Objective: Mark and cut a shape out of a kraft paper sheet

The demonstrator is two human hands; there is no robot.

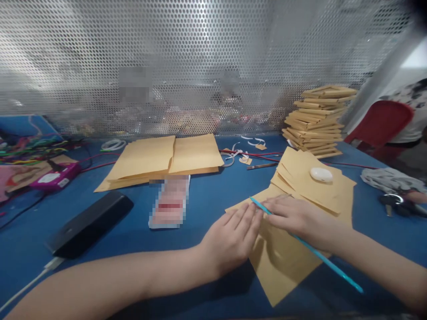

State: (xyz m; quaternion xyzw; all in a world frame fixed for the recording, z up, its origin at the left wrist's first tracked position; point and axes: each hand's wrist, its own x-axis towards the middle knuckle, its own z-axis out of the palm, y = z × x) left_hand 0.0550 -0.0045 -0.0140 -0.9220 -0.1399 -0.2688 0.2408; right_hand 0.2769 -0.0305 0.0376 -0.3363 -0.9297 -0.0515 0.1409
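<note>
A tan paper envelope or sheet (287,275) lies slanted on the blue table in front of me. My left hand (231,235) rests on its upper left part, with the fingers stretched out side by side and pressing down. Close by on the right, my right hand (302,220) holds a thin turquoise stick (328,263). The stick runs under the palm and shows at both ends. Its upper tip reaches the left fingertips, while its lower end sticks out toward the right forearm. What lies under my fingertips is hidden.
Behind my right hand, more tan envelopes (290,171) carry a white earbud case (321,174). A tall pile of folded envelopes (316,124) stands farther back. Other tan sheets (143,155), a phone (170,202), a black power bank (90,224) and keys (388,206) lie around.
</note>
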